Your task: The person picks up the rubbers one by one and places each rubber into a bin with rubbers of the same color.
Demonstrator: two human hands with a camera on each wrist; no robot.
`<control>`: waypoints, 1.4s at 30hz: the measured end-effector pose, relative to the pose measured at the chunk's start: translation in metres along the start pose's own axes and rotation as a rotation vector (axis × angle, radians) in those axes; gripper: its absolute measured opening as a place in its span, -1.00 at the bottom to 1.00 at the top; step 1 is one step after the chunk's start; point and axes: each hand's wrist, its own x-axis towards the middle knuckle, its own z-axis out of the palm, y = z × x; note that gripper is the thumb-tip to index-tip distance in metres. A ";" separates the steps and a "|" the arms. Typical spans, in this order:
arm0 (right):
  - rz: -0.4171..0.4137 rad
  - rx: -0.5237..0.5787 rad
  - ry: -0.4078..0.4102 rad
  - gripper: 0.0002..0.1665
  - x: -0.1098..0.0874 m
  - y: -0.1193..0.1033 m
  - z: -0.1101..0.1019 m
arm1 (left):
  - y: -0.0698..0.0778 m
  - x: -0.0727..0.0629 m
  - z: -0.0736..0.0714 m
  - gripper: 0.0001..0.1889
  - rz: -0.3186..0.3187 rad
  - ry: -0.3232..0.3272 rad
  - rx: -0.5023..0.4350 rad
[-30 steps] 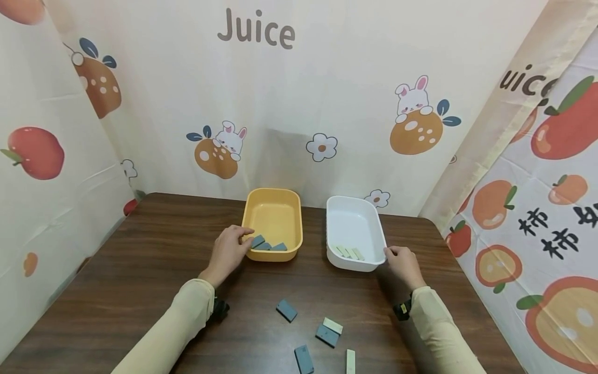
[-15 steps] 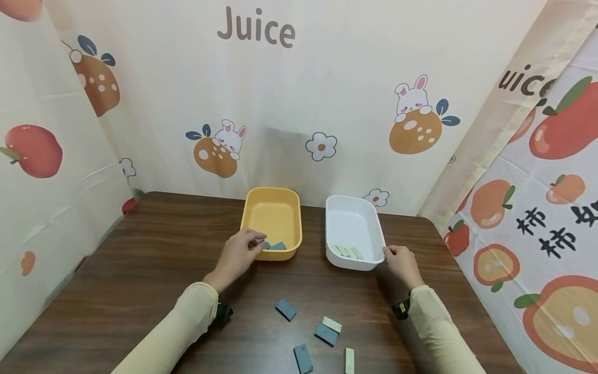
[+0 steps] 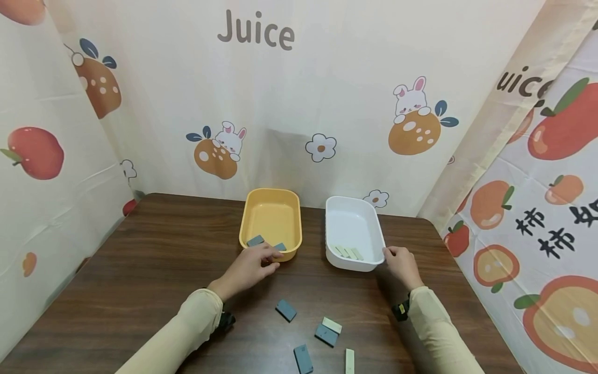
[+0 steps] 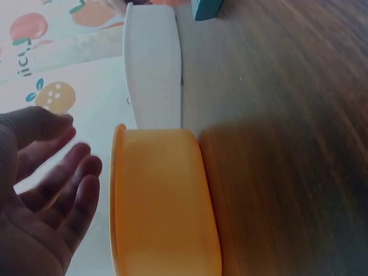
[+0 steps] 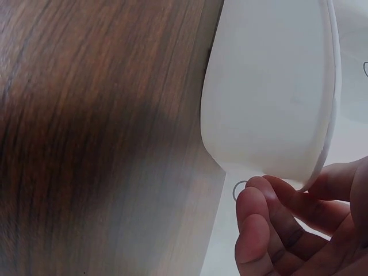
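My left hand point(image 3: 249, 267) hovers over the near rim of the yellow bin point(image 3: 271, 213). In the left wrist view its fingers point(image 4: 69, 190) are loosely bent, holding nothing. Blue-grey blocks, like small dominoes, lie at the near end inside this bin; one block point(image 3: 255, 240) shows left of the hand, and the fingers partly cover the rest. With thumb and fingers, my right hand point(image 3: 403, 266) pinches the rim of the white bin point(image 5: 270, 86) at its near right corner. Several pale green blocks point(image 3: 348, 252) lie in a row inside the white bin.
Nearer to me on the wooden table point(image 3: 154, 249) lie loose blue-grey blocks point(image 3: 286, 310) and pale green blocks point(image 3: 350, 361). One pale block point(image 3: 332, 325) touches a blue-grey block point(image 3: 326, 335). A printed curtain point(image 3: 289, 93) hangs behind the table.
My left hand has moved right and nearer, from the yellow bin's left side, past its blocks, to the near rim. The leftmost block there has shifted slightly. My right hand stays at the white rim.
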 end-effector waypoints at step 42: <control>0.011 0.044 0.032 -0.52 -0.002 0.001 0.004 | 0.025 -0.007 0.030 -0.68 0.133 -0.674 0.175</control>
